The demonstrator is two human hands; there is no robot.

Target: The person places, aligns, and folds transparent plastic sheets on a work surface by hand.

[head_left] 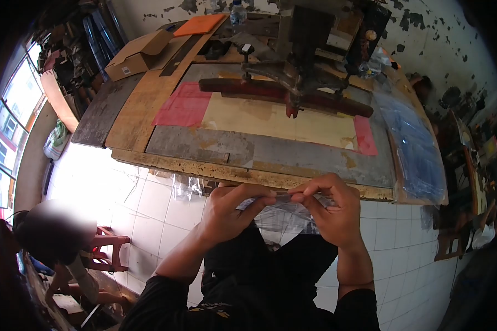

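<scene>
I log, by remote view: left hand point(226, 212) and right hand point(335, 212), both pinching one clear, crinkled plastic sheet point(284, 217) at its upper edge, presumably for tautness, the sheet hanging between and below them, scuffed grey-and-wood worktop point(292, 165) beyond.

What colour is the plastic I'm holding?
The plastic looks clear and colourless, best seen in the head view.

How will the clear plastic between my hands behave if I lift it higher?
The clear plastic will probably flop, since it hangs wrinkled below your left hand and right hand. It looks thin and see-through, so likely light for its size. Its glossy surface may slip a little.
</scene>
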